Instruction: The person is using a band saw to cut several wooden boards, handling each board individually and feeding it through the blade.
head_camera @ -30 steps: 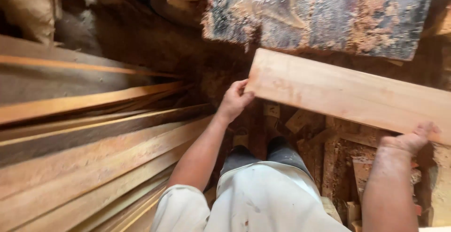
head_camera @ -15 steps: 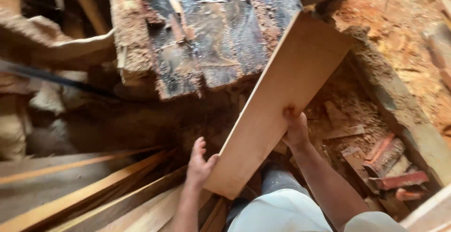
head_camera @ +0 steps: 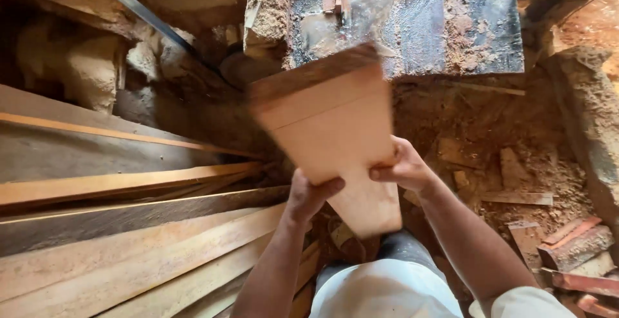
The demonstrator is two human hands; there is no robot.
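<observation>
The left hand [head_camera: 308, 195] grips the left edge of a pale wooden plank [head_camera: 332, 137], fingers [head_camera: 322, 188] curled closed around the edge. The right hand [head_camera: 403, 168] grips the opposite edge, fingers closed against the plank face. The plank is held in the air in front of the body, tilted, its far end blurred and pointing toward a dark, sawdust-covered worktop [head_camera: 445, 21]. To the left, a stack of long boards [head_camera: 129, 228] lies at an angle. To the right, offcuts [head_camera: 567, 240] lie on the sawdust-covered floor [head_camera: 490, 131].
</observation>
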